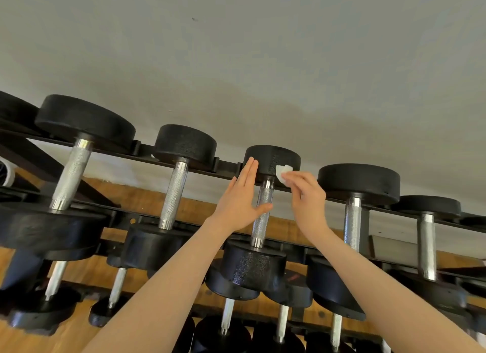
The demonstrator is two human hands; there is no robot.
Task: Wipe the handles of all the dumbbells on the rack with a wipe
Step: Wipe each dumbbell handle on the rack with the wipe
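You are looking at open gaps between the knurled handles on the top tier of the rack (226, 166); your hand could pass between the middle handle (261, 216) and the next handle (352, 221) to its right. The black heads (359, 180) are crowding the far rail, closing the room above. Below, 2 lower rows of dumbbells (252, 271) are packing tightly, probably leaving little passage there.

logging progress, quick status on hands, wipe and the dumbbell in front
Left hand open, flat beside the middle dumbbell's handle. Right hand pinches the wipe at the dumbbell's far head, not on the handle. Nothing in the way.
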